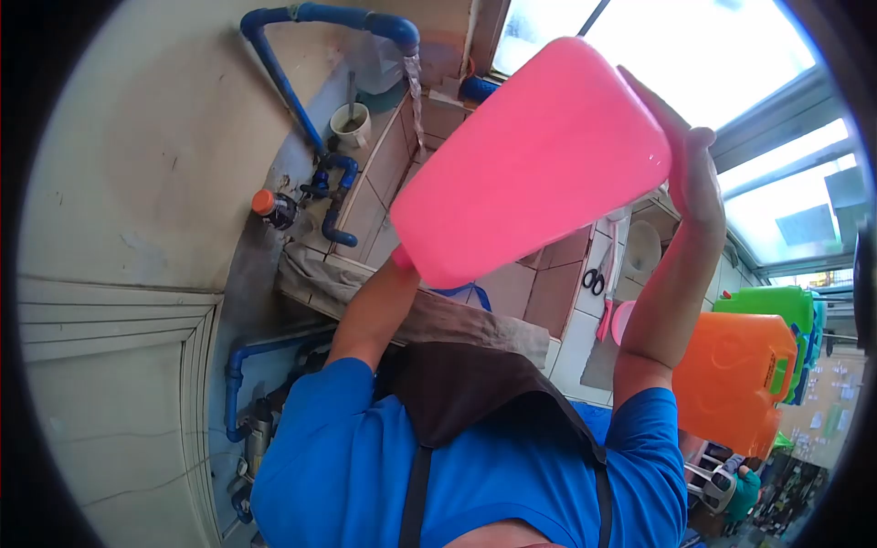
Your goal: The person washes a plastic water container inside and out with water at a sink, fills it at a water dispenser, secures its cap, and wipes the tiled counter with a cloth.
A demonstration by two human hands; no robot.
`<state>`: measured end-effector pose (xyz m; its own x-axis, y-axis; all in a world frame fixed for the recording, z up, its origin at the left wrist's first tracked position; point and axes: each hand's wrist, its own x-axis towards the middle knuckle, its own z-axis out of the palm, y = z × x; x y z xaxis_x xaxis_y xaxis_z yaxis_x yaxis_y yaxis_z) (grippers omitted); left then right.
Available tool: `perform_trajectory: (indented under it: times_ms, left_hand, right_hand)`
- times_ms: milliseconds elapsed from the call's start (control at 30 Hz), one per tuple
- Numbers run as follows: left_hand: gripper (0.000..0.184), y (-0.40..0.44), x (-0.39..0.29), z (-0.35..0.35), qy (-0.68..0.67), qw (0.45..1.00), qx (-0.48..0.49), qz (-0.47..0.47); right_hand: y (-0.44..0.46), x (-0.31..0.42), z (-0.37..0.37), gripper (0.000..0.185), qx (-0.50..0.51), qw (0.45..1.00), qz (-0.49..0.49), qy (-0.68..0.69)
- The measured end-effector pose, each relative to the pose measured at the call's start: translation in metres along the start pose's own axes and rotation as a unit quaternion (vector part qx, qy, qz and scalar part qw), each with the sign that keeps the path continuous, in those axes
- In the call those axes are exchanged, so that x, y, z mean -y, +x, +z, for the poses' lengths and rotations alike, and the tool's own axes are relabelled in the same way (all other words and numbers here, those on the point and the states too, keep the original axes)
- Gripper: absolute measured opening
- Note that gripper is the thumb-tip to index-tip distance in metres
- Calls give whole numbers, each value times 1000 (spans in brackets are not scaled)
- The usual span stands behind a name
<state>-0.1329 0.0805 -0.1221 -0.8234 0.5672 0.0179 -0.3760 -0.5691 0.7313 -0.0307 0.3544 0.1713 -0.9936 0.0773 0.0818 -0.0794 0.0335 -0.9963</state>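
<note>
A large pink plastic jerrycan (539,164) is held up, tilted, over a tiled sink (384,173). My right hand (699,178) supports it at its right end, with the palm against the plastic and the fingers partly behind it. On the other side, my left hand goes behind the jerrycan's lower left corner. Only the wrist (399,269) shows there, and the fingers are hidden. Left of the jerrycan, water (416,96) runs from a bent blue pipe (393,29) down into the sink. The jerrycan's mouth and handle cannot be seen.
A mug (351,124) and an orange-capped bottle (272,208) stand at the left. Grey cloth (457,324) drapes the sink's front edge. Scissors (594,279) lie at the right, near an orange jerrycan (731,374) and a green one (767,301). Another person (742,493) is at far right.
</note>
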Motion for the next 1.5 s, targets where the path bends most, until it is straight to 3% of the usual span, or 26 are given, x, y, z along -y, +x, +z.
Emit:
perform_trajectory:
  times_ms: [67, 167, 200, 233, 267, 300, 400, 467, 500, 567, 600, 633, 667, 700, 733, 767, 800, 833, 900, 933, 1000, 1100, 1233, 1300, 1433, 1500]
  left_hand:
    - [48, 10, 7, 18, 21, 998, 26, 51]
    - [48, 21, -3, 22, 51, 989, 73, 121]
    - [47, 22, -12, 17, 59, 984, 90, 142]
    - [47, 13, -20, 11, 68, 978, 108, 163]
    - [47, 22, -33, 2, 76, 972, 125, 184]
    - [47, 28, -48, -10, 83, 965, 143, 205]
    - [46, 41, -69, -18, 97, 947, 182, 246]
    - [41, 55, -96, -38, 3, 996, 92, 21]
    - [41, 77, -104, -59, 5, 995, 94, 18]
    - [36, 127, -110, -101, 148, 979, -55, -131]
    - [36, 133, -116, -101, 152, 978, -51, -133]
    - [34, 138, -121, -99, 313, 946, -32, -74]
    - [32, 142, -122, -96, 464, 886, -10, -12]
    - [32, 147, -118, -94, 466, 884, -5, -13]
    - [33, 152, -109, -94, 662, 740, 77, 93]
    - [34, 157, -102, -90, 805, 538, 152, 197]
    - [40, 138, -103, -40, 679, 733, 29, -3]
    - [40, 131, -90, -30, 681, 732, 34, -3]
    - [43, 122, -68, -20, 806, 584, 26, 90]
    - [43, 113, -67, -5, 806, 584, 29, 91]
    - [39, 97, -77, 26, 876, 474, 82, 35]
    - [35, 106, -76, 18, 894, 429, 105, 68]
    - [34, 125, -78, -1, 886, 424, 152, 108]
    - [31, 128, -78, -2, 870, 397, 275, 101]
    - [26, 108, -68, 29, 852, 325, 385, 143]
    - [25, 103, -65, 39, 798, 321, 441, 256]
  right_hand:
    - [10, 6, -7, 102, 16, 967, 51, 250]
    - [13, 18, -11, 97, 28, 800, 118, 588]
    - [1, 20, -10, 98, 23, 744, 112, 658]
    - [-10, 18, -3, 98, 19, 744, 111, 659]
    - [-20, 13, 4, 103, -54, 966, -17, 252]
    - [-29, 7, 7, 109, -113, 960, -138, -215]
    - [-60, -53, -24, 108, -151, 984, -79, -59]
    - [-82, -99, -23, 107, -158, 984, -69, -51]
    - [-95, -137, -28, 105, -168, 986, 2, -26]
    - [-123, -219, -24, 98, -167, 978, 123, 18]
    - [-132, -243, -7, 95, -158, 972, 172, 38]
    - [-137, -235, 23, 97, -157, 954, 246, 67]
    - [-146, -310, 11, 101, -157, 924, 324, 132]
    - [-149, -311, 22, 101, -126, 905, 390, 112]
    - [-150, -312, 38, 101, -93, 882, 454, 91]
    - [-149, -317, 51, 101, -97, 882, 451, 94]
    - [-149, -327, 63, 91, -93, 886, 454, 21]
    - [-150, -339, 69, 82, -89, 884, 456, -52]
    - [-156, -374, 72, 78, -64, 910, 397, -95]
    - [-158, -383, 73, 75, -35, 930, 337, -141]
    - [-161, -368, 81, 74, -35, 931, 334, -145]
    - [-170, -407, 75, 70, -11, 919, 359, -166]
    - [-173, -420, 67, 65, 59, 867, 420, -262]
    - [-170, -418, 70, 65, 53, 867, 418, -265]
    - [-169, -418, 71, 64, 38, 877, 413, -242]
    - [-169, -420, 70, 64, 46, 873, 419, -246]
